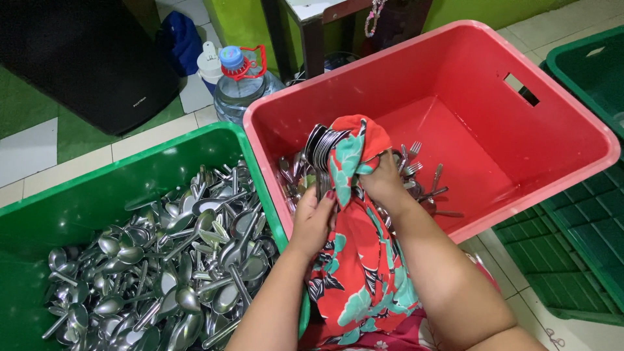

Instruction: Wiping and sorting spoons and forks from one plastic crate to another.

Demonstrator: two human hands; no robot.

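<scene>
My left hand (pixel 313 218) grips a bunch of spoons (pixel 323 151) above the red tub (pixel 546 140); my right hand (pixel 383 182) clutches the floral cloth (pixel 354 260) around them. I'd keep the bunch tight while wiping. Left of the tub sits a green tub (pixel 39 227) of cutlery on tiled floor (pixel 29 153).

The floor (pixel 39 153) is pale tile with green patches. A lime-green wall (pixel 240 19) runs behind, fronted by a dark wooden table leg (pixel 273 36). A large black box (pixel 84 58), perhaps a speaker, stands at the floor's far left corner.
</scene>
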